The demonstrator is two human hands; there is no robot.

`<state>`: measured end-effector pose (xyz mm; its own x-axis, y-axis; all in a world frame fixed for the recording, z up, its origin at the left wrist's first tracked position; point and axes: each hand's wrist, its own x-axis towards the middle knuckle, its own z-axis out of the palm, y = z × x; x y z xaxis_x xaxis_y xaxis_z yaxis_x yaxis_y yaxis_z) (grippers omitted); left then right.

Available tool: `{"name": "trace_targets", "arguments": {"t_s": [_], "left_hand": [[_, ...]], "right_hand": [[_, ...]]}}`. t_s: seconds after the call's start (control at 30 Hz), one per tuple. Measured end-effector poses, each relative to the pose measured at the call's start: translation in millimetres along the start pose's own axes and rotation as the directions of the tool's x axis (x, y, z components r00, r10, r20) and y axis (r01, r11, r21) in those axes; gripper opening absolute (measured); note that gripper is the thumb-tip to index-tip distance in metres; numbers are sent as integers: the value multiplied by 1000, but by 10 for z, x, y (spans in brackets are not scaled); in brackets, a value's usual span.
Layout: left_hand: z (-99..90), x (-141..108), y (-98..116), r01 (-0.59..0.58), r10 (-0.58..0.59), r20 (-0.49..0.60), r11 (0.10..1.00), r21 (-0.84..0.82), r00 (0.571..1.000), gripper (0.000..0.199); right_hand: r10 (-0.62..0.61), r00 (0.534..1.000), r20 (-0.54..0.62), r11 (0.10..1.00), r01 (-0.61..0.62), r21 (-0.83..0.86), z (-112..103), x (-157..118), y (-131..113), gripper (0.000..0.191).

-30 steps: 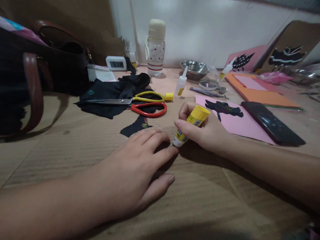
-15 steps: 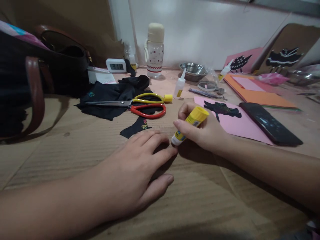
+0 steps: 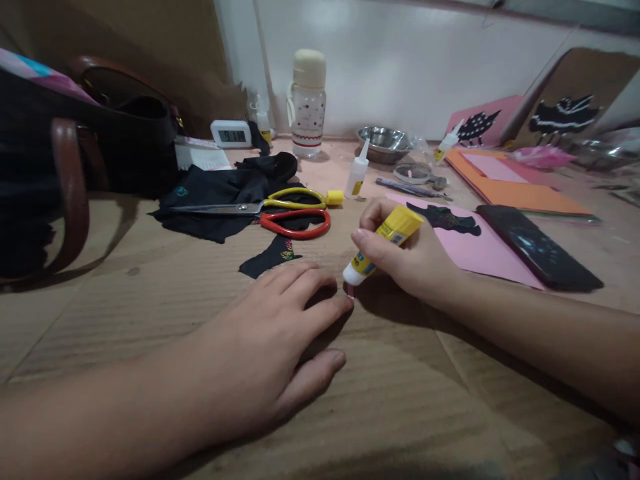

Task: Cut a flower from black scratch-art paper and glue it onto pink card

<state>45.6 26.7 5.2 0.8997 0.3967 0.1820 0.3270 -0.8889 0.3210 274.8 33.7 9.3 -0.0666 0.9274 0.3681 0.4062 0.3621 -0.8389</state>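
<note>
My right hand (image 3: 400,250) is closed around a yellow glue stick (image 3: 385,243), tilted with its white end down. Just below that end lies a tiny pink strip (image 3: 351,292), at the index fingertip of my left hand (image 3: 285,327). That hand rests palm down on the brown cardboard surface (image 3: 400,393), fingers stretched out, the tip seemingly pressing the strip's near end. Beyond its knuckles is a black fabric scrap (image 3: 267,259) with coloured glitter. Scissors (image 3: 280,212) with one yellow and one red handle lie over black cloth (image 3: 215,190).
A black bag (image 3: 125,140) stands at left, near a digital clock (image 3: 231,135). Farther back are a water bottle (image 3: 309,107), a glue bottle (image 3: 357,177) and a metal bowl (image 3: 384,150). On the right lie pink paper with a black cutout (image 3: 445,219) and a phone (image 3: 537,247).
The glue stick has lifted slightly off the pink strip, which now shows below its white end. My left hand has stayed nearly in place.
</note>
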Motion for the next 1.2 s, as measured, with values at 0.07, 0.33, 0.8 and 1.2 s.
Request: {"name": "trace_targets", "arguments": {"t_s": [0.07,0.33,0.8,1.2], "left_hand": [[-1,-1,2,0,0,-4,1000,4,1000,38],[9,-11,-3,8,-8,4,1000,3,1000,40],[22,-61,-16,-5,3,-52,999,-31,999,40],[-18,-27,-40,-37,36,-44,999,-22,998,30]], "right_hand": [[13,997,73,1000,-12,-9,9,-7,4,25],[-66,994,-89,998,66,-5,8,20,27,28],[52,982,180,963,-97,253,-184,-22,61,42],[219,962,164,974,-226,28,-313,-65,16,45]]}}
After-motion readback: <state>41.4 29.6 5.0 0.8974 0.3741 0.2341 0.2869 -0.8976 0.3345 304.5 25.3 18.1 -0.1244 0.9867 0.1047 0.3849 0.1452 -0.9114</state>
